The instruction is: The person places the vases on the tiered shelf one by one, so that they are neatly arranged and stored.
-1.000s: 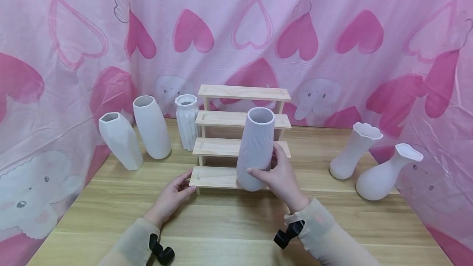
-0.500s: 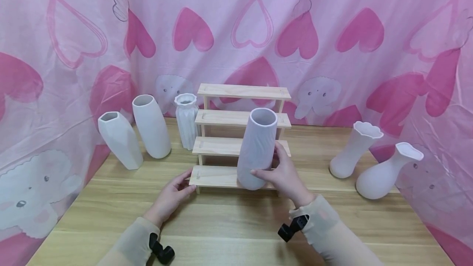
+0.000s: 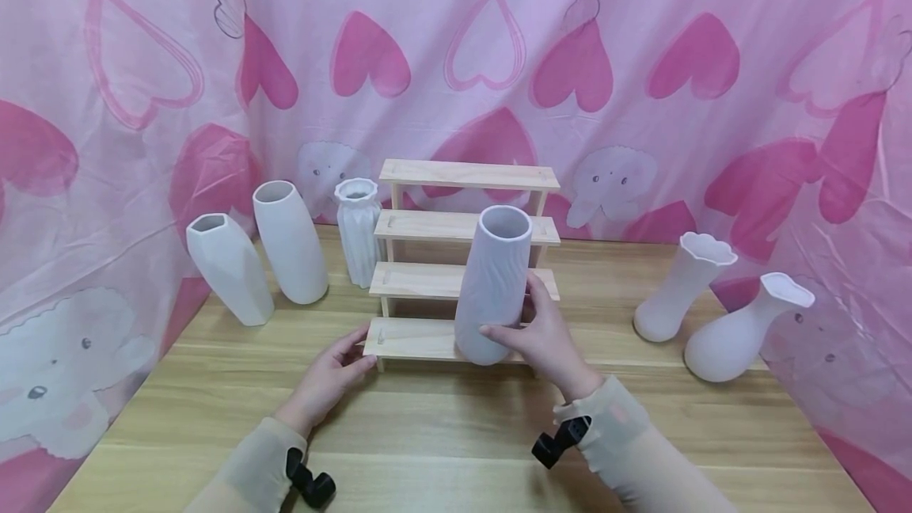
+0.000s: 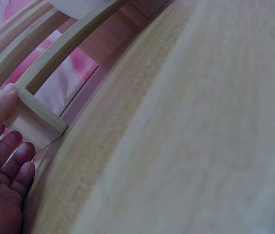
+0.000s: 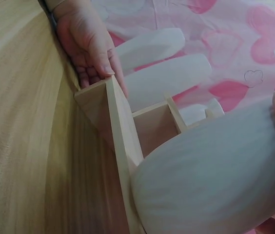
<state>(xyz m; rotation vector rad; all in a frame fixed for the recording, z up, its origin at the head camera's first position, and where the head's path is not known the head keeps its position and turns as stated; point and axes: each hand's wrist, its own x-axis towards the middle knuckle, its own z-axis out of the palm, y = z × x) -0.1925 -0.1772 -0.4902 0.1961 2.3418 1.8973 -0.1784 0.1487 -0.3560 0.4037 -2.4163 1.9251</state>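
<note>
My right hand grips a tall white vase with a rippled surface, thumb across its front and fingers round its right side. The vase's base is at the lowest step of a four-tier wooden display stand, towards that step's right end; in the right wrist view the vase meets the board's edge. My left hand holds the left end of the same step. In the left wrist view the thumb of the left hand lies at the board's corner, with the other fingers bent below it.
Left of the stand are a faceted white vase, a smooth one and a ribbed one. On the right are a frilled-rim vase and a round-bellied vase. A pink heart-patterned curtain encloses the wooden table.
The vase in my right hand shifts slightly right, then slightly back left, staying at the lowest step. My left hand keeps its place on the stand. The whole head view drifts a little.
</note>
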